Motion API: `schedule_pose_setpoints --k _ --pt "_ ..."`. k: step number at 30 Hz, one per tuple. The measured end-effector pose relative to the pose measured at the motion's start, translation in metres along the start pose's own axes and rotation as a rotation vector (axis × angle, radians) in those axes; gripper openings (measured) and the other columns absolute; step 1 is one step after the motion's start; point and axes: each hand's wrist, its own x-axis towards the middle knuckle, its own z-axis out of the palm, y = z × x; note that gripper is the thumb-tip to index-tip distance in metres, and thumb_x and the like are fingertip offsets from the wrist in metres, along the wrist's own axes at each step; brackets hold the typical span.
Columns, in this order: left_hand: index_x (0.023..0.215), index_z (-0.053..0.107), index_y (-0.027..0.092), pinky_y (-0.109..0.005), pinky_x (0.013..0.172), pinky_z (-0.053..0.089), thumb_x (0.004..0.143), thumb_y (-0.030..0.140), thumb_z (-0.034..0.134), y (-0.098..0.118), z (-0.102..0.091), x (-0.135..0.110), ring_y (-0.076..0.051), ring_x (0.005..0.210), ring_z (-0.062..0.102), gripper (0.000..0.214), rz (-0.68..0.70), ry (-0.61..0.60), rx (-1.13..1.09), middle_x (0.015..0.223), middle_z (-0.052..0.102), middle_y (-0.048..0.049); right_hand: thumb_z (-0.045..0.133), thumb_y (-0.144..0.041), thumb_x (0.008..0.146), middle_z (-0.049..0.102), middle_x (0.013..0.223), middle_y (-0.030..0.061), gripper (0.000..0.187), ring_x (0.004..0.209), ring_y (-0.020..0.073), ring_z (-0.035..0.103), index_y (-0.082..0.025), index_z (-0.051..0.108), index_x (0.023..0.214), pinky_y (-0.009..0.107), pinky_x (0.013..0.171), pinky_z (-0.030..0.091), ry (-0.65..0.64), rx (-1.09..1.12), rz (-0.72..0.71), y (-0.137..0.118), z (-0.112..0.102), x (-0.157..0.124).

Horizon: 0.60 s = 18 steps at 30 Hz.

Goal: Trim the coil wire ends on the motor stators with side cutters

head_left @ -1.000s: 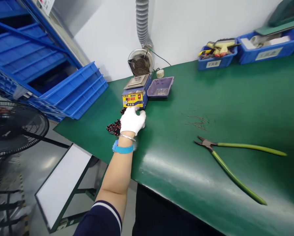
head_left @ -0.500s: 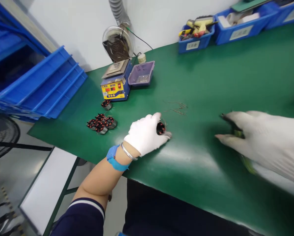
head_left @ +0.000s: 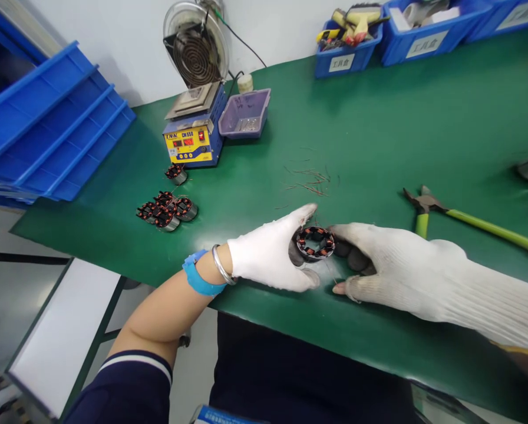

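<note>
Both my hands wear white knit gloves and meet near the front edge of the green mat [head_left: 379, 135]. My left hand [head_left: 270, 256] and my right hand [head_left: 388, 262] together grip one small round stator [head_left: 316, 242] with copper windings, fingers curled on either side of it. A cluster of several similar stators [head_left: 164, 211] lies to the left on the mat, with one more stator [head_left: 176, 172] apart near the heater. Green-handled cutters [head_left: 467, 221] rest on the mat just beyond my right hand.
A blue and yellow heater unit [head_left: 188, 144] with a round fan [head_left: 195, 47] stands at the back left, beside a purple tray [head_left: 245, 115]. Cut wire scraps [head_left: 310, 176] lie mid-mat. Blue bins [head_left: 347, 47] line the wall; stacked blue trays [head_left: 47, 129] sit left.
My left hand picked one stator from the cluster and carried it right toward the front edge. My right hand left the cutters and came in to grip the same stator.
</note>
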Motion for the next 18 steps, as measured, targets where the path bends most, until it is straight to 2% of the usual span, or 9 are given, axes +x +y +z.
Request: schedule_pose_setpoints --k 2,4,7,10,12,14,16,18 --pt "0.163 0.018 0.013 -0.045 0.095 0.061 0.067 0.028 0.077 0.0 0.0 0.001 -0.033 0.104 0.073 0.114 0.008 0.016 -0.012 0.111 0.075 -0.0105 0.082 -0.052 0.051 0.075 0.092 0.0075 0.079 0.07 0.0355 0.07 -0.033 0.067 0.126 0.032 0.041 0.035 -0.071 0.003 0.042 -0.005 -0.006 -0.002" --pt "0.163 0.022 0.016 -0.046 0.097 0.061 0.067 0.028 0.08 -0.003 0.001 0.003 -0.034 0.11 0.071 0.112 0.021 0.026 -0.052 0.127 0.07 -0.0128 0.085 -0.05 0.046 0.076 0.096 0.0066 0.085 0.072 0.0353 0.071 -0.035 0.066 0.128 0.033 0.043 0.039 -0.102 0.057 0.022 -0.008 -0.012 -0.004" --pt "0.154 0.041 0.018 -0.047 0.102 0.058 0.071 0.037 0.082 -0.01 0.005 0.011 -0.035 0.121 0.066 0.094 0.038 0.088 -0.115 0.148 0.057 -0.0131 0.083 -0.055 0.045 0.076 0.102 0.0052 0.086 0.075 0.035 0.071 -0.037 0.065 0.127 0.036 0.046 0.045 -0.123 0.105 0.013 -0.009 -0.017 -0.006" --pt "0.142 0.054 0.017 -0.047 0.109 0.054 0.072 0.039 0.084 -0.017 0.01 0.018 -0.033 0.124 0.065 0.08 0.061 0.214 -0.096 0.142 0.063 -0.0118 0.078 -0.06 0.054 0.076 0.101 0.005 0.076 0.076 0.035 0.071 -0.037 0.066 0.125 0.038 0.05 0.046 -0.13 0.074 0.09 -0.012 -0.015 -0.005" --pt "0.143 0.053 0.015 -0.045 0.109 0.054 0.069 0.036 0.087 -0.019 0.013 0.02 -0.032 0.123 0.066 0.084 0.074 0.249 -0.064 0.137 0.066 -0.0132 0.071 -0.061 0.066 0.075 0.096 0.0058 0.065 0.077 0.035 0.07 -0.035 0.067 0.125 0.036 0.049 0.044 -0.097 0.034 0.144 -0.016 -0.011 -0.003" --pt "0.147 0.049 0.014 -0.044 0.107 0.056 0.066 0.033 0.089 -0.02 0.013 0.021 -0.032 0.122 0.067 0.093 0.079 0.254 -0.032 0.137 0.066 -0.0152 0.066 -0.06 0.074 0.075 0.091 0.0069 0.051 0.075 0.0341 0.069 -0.031 0.071 0.116 0.033 0.047 0.038 -0.046 -0.015 0.159 -0.019 -0.006 -0.002" --pt "0.15 0.045 0.014 -0.044 0.104 0.057 0.064 0.033 0.091 -0.02 0.012 0.021 -0.032 0.12 0.068 0.1 0.084 0.264 0.005 0.134 0.068 -0.0147 0.06 -0.057 0.08 0.074 0.083 0.0061 0.036 0.068 0.0302 0.067 -0.029 0.074 0.098 0.03 0.045 0.033 -0.045 -0.032 0.101 -0.021 -0.002 -0.002" --pt "0.151 0.043 0.016 -0.043 0.102 0.058 0.061 0.036 0.093 -0.02 0.011 0.022 -0.032 0.115 0.071 0.104 0.098 0.271 0.043 0.13 0.07 -0.0129 0.056 -0.051 0.084 0.072 0.075 0.0033 0.027 0.06 0.0245 0.064 -0.028 0.071 0.084 0.028 0.044 0.03 -0.097 -0.01 0.0 -0.019 -0.002 -0.002"
